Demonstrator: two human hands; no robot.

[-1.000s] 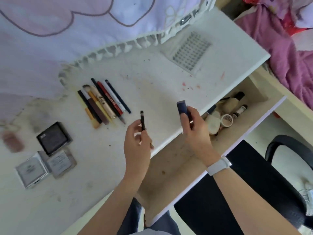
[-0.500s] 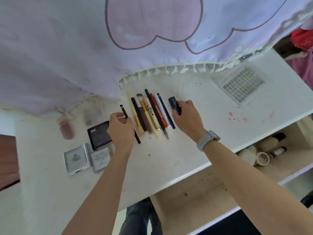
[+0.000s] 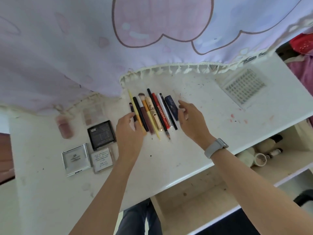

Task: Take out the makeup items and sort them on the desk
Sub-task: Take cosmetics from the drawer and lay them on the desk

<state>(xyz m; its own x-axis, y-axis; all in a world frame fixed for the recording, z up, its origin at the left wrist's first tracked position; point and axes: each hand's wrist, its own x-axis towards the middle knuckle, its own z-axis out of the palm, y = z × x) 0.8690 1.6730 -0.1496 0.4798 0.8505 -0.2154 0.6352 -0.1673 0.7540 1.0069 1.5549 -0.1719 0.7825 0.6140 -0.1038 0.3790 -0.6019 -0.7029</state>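
A row of pencils, brushes and tubes (image 3: 153,114) lies side by side on the white desk (image 3: 194,146). A short dark pencil (image 3: 131,106) lies at the row's left end; my left hand (image 3: 129,133) rests its thumb and fingertips on its lower end, fingers nearly straight. A dark blue tube (image 3: 171,106) lies at the row's right end. My right hand (image 3: 192,121) hovers just right of it, fingers relaxed and holding nothing.
Left of the row lie a black compact (image 3: 101,133), a silver compact (image 3: 75,159), a clear case (image 3: 102,160) and a pink bottle (image 3: 65,127). A lash tray (image 3: 243,87) sits at back right. The open drawer (image 3: 194,192) holds bottles (image 3: 259,150). A fringed cloth (image 3: 101,48) overhangs the back.
Both hands carried their items from the drawer edge to the row. The blue tube now lies at the right end, let go; the dark pencil lies at the left end.
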